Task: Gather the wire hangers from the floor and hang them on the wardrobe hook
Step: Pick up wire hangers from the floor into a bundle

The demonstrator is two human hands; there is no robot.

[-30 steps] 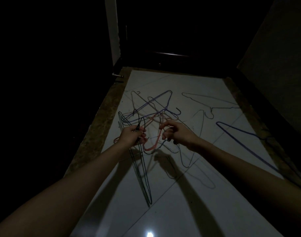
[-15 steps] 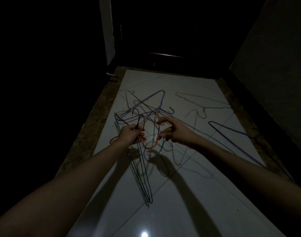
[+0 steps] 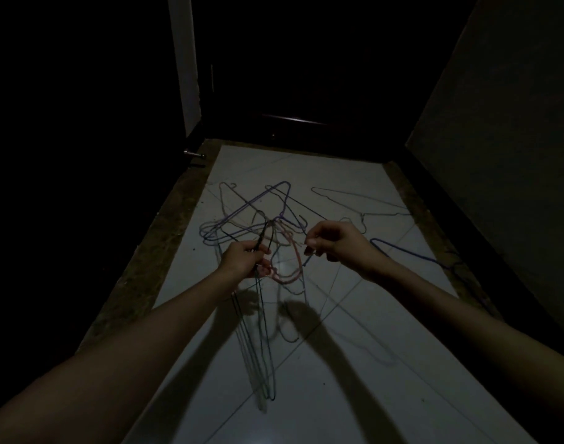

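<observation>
- Left hand (image 3: 242, 259) is gripping a bundle of dark wire hangers (image 3: 258, 331) by the necks, so the bodies dangle below it toward the floor (image 3: 354, 395).
- Right hand (image 3: 335, 243) pinches a thin wire (too dim to tell which hanger it belongs to).
- A pink hanger (image 3: 290, 267) hangs between the hands.
- Beyond both hands, a tangle of purple and pale hangers (image 3: 258, 209) lies on the floor; a blue hanger (image 3: 409, 253) lies right of the right hand.

Two hands: left hand (image 3: 242, 259), right hand (image 3: 341, 243). Wire hangers (image 3: 261, 203): tangled, count unclear. One door stopper (image 3: 192, 153).
</observation>
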